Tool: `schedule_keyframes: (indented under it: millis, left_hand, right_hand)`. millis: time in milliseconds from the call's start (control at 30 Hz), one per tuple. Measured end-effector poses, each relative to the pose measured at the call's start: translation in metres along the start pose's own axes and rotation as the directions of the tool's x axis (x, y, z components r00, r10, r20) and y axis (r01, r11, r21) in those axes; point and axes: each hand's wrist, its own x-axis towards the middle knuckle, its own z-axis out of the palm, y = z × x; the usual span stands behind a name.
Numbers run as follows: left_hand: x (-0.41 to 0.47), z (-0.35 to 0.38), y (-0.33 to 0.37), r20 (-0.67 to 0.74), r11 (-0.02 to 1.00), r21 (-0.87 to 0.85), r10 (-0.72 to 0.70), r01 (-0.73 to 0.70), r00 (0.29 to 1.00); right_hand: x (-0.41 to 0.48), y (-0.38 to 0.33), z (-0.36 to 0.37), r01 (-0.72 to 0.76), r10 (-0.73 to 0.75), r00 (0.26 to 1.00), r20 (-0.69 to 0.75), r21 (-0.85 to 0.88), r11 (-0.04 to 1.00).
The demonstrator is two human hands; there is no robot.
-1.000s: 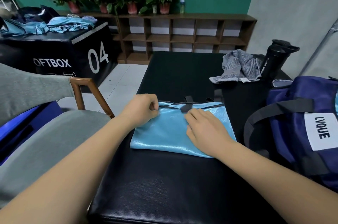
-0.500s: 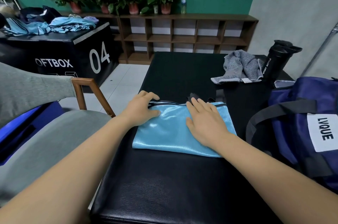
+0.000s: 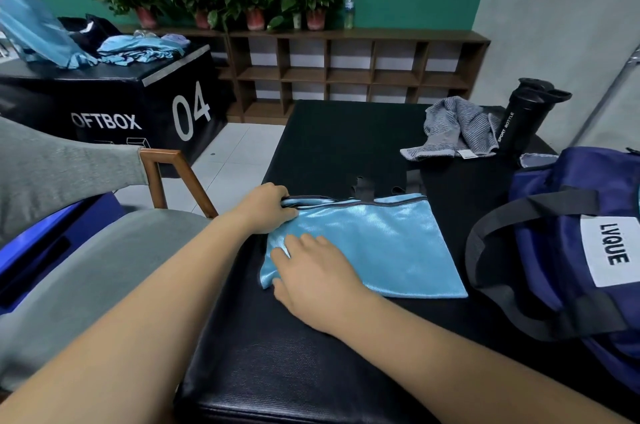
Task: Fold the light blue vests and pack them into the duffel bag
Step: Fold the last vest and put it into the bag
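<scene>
Slid leftward, right hand lies flat-fingered on the vest, left hand pinching its edge, duffel bag to their right, towel beyond.

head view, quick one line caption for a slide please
Left hand grips a far corner of the folded light blue vest, right hand flat on it, duffel bag alongside.

We see both forearms bare to frame edge; left hand, right hand bare too. Grey fabric at left: whose, unclear.
</scene>
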Motion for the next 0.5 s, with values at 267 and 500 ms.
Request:
schedule_keyframes:
  millis: [267, 500]
  left_hand:
    - [-0.019, -0.024, 0.013, 0.059, 0.983, -0.119, -0.131, 0.137, 0.99]
    - [-0.035, -0.056, 0.028, 0.168, 0.775, -0.573, -0.207, 0.267, 0.964]
  right_hand:
    - [-0.001, -0.016, 0.004, -0.069, 0.07, 0.997, -0.02, 0.069, 0.995]
    - [-0.015, -0.008, -0.031, -0.219, 0.295, 0.955, -0.041, 0.574, 0.789]
